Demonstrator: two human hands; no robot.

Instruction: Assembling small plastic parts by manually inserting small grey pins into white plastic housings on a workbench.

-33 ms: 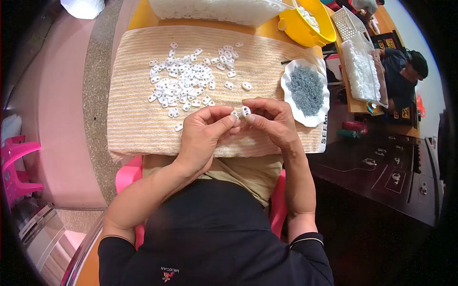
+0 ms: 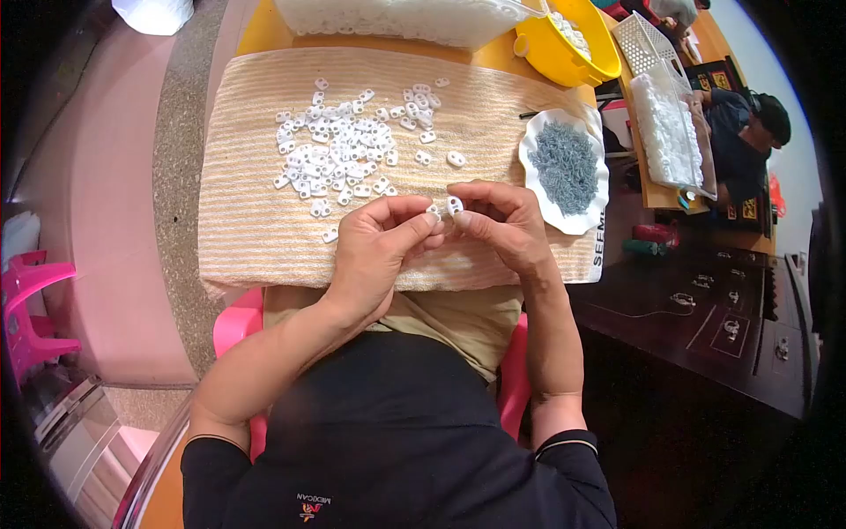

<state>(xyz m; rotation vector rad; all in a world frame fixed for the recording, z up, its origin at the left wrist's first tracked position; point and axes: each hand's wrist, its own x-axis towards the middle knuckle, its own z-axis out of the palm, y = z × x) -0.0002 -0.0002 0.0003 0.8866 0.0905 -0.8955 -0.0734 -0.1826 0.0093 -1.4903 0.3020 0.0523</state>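
"Two tiny things, I think, but I'm far off at my screen. What do you see?"

"I see the left hand (image 2: 374, 242) in the middle of the frame, pinching one small white piece (image 2: 433, 211). Fingers hide some of it, so I can't tell which way it points. The right hand (image 2: 507, 231) pinches one white oval piece (image 2: 455, 205) by thumb and finger."

"How do they sit?"

"Side by side, very near. The oval is on the right. Its long way runs up and down the frame. I can't tell if they touch."

"Which hand is nearer what?"

"The left hand is nearer the white pile (image 2: 339, 150), which is up and left of it. The right hand is nearer the wavy white plate (image 2: 568, 225) with grey bits (image 2: 567, 167), up and right."

"Can you count for me?"

"One piece in each hand, one plate, one yellow tub (image 2: 560, 57) at the upper right, and one striped cloth (image 2: 476, 97) under the pile. The pile and the grey bits are too many to count."
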